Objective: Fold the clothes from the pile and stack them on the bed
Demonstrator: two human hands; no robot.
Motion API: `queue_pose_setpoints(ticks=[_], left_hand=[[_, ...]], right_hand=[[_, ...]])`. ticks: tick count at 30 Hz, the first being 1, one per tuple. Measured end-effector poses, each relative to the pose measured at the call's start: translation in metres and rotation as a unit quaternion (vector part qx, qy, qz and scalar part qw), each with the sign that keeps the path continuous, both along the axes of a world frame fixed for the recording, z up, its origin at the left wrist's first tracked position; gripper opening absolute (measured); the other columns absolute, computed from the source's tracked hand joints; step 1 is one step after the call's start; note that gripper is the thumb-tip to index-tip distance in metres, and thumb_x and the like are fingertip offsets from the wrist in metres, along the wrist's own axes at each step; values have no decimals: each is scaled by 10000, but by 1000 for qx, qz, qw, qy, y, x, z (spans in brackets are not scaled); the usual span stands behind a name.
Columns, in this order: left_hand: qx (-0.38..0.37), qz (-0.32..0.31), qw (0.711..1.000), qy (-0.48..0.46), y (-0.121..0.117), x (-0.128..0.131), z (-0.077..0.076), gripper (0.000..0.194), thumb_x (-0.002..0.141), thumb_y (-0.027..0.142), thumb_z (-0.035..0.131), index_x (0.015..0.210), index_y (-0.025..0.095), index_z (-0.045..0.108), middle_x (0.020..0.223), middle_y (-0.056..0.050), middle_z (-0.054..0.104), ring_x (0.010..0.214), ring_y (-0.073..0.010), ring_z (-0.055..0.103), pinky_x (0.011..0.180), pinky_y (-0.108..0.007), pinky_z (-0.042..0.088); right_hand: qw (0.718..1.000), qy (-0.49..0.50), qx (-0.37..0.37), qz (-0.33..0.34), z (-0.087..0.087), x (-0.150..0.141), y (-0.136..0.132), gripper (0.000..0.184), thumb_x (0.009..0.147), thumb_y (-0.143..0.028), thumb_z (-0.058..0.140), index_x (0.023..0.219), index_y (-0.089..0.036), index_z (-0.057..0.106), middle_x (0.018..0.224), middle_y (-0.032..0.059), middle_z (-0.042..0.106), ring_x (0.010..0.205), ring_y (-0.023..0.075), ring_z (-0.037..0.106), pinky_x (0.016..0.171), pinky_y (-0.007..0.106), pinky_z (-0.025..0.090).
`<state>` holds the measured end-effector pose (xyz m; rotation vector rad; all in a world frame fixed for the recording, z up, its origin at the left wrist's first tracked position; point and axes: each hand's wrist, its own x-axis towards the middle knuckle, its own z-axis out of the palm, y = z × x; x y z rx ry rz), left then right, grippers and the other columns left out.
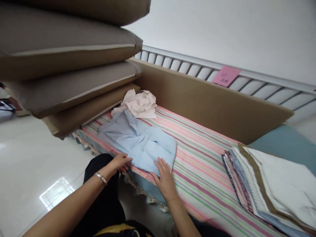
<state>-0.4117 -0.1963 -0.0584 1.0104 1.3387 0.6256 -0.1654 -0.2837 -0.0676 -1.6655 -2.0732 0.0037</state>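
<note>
A light blue shirt [148,148] lies partly folded on the striped sheet, its far left part still loose and creased. At its near left edge, my left hand [120,162] has its fingers closed on the fabric; a silver bracelet is on that wrist. My right hand [164,177] rests on the shirt's near right part with fingers spread and flat. Beyond the shirt sits a crumpled pale pink cloth [139,103].
Thick brown-grey cushions [74,69] are stacked on the left and overhang the bed. Folded clothes [278,184] form a pile at the right on the striped sheet [202,164]. A brown board [209,95] leans on the rail, where a pink note [226,75] hangs.
</note>
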Motion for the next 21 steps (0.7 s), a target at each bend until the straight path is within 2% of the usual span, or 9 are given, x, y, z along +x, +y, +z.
queue_pose_setpoints(ticks=[2, 6, 9, 12, 15, 18, 20, 21], left_hand=[[-2, -23, 999, -38, 2, 1, 10, 302, 586, 355, 747, 621, 168, 513, 512, 17, 557, 418, -111, 504, 420, -209, 384], [82, -29, 993, -81, 14, 6, 41, 355, 522, 364, 777, 571, 168, 486, 461, 56, 488, 432, -93, 481, 455, -204, 384], [156, -60, 980, -104, 24, 13, 66, 302, 551, 348, 760, 590, 156, 529, 500, 44, 524, 487, -101, 503, 525, -224, 413], [216, -103, 964, -115, 32, 18, 83, 223, 594, 310, 733, 618, 150, 579, 559, 29, 571, 562, -107, 524, 610, -230, 419], [245, -124, 954, -118, 40, 20, 88, 170, 606, 273, 724, 630, 153, 605, 588, 28, 590, 600, -109, 525, 634, -220, 398], [257, -120, 951, -123, 46, 18, 82, 154, 596, 247, 732, 618, 156, 611, 629, 24, 606, 641, -115, 536, 659, -219, 402], [233, -86, 958, -143, 46, 17, 72, 163, 584, 225, 748, 614, 153, 605, 635, 23, 606, 653, -118, 547, 687, -227, 421], [207, -47, 963, -169, 44, 16, 66, 172, 581, 210, 756, 623, 152, 599, 636, 23, 604, 655, -118, 555, 704, -234, 435]], right_hand=[[1000, 11, -8, -12, -3, 1, 2, 464, 855, -413, 535, 1263, -193, 512, 1370, 129, 472, 1302, 271, 384, 1057, 507, 322], [998, 43, -13, -36, -9, -1, 4, 471, 832, -392, 572, 1251, -181, 527, 1342, 139, 500, 1274, 278, 423, 1040, 501, 350], [996, 73, -11, -53, -9, -5, 7, 478, 818, -376, 587, 1250, -179, 531, 1337, 141, 504, 1260, 282, 438, 1030, 493, 369], [991, 114, -11, -75, -4, -8, 13, 479, 808, -367, 595, 1241, -173, 540, 1305, 143, 532, 1220, 267, 482, 1019, 452, 395], [985, 140, -6, -96, 3, -8, 19, 460, 797, -356, 601, 1219, -178, 562, 1258, 136, 569, 1168, 252, 529, 996, 421, 422], [984, 132, 5, -117, 8, -9, 22, 350, 809, -275, 563, 1148, -214, 623, 1203, 107, 610, 1121, 242, 563, 977, 410, 439], [985, 108, 6, -132, 7, -11, 22, 335, 798, -175, 521, 1099, -231, 658, 1188, 90, 622, 1092, 233, 582, 962, 397, 452], [986, 94, 6, -139, 6, -12, 22, 360, 785, -135, 503, 1089, -238, 666, 1195, 84, 619, 1085, 231, 587, 952, 393, 459]])
